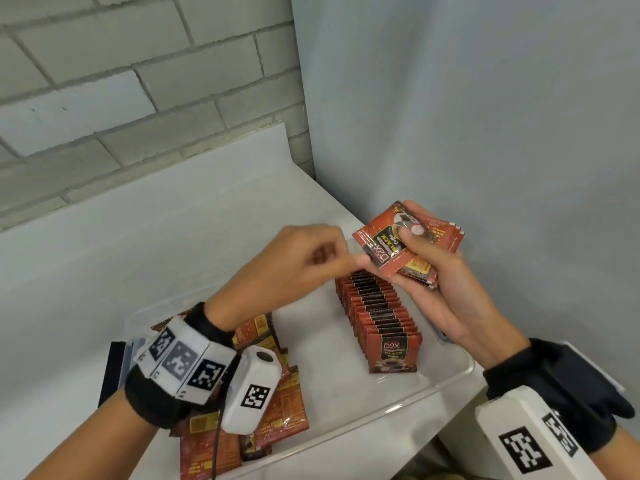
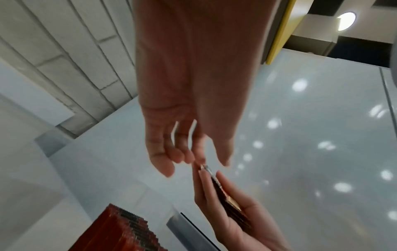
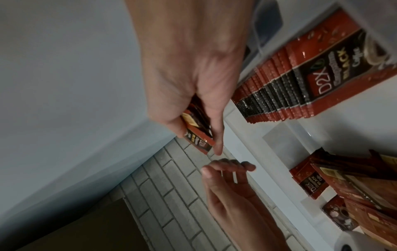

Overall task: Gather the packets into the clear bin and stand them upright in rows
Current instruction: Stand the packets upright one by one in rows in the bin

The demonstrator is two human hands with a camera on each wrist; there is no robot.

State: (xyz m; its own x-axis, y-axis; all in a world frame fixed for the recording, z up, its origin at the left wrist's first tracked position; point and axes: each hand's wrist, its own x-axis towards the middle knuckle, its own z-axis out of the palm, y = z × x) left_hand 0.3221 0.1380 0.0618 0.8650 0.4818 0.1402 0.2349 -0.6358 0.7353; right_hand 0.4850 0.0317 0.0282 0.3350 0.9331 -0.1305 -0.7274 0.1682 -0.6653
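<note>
Head view is showing the right hand gripping a small fan of red D2X coffee packets, thumb pressing across the top one, up above the far end of the clear bin. The left hand is hovering just beside that bundle with its fingers loosely curled and grasping nothing; whether a fingertip is touching the nearest packet edge is hard to tell through the blur. Inside the bin, a row of upright packets is standing along the right side, fronts facing the person. A loose heap of packets is lying flat at the bin's left end, partly under the left wrist. The bin is sitting on a white counter in a corner, with a pale brick wall behind it.
</note>
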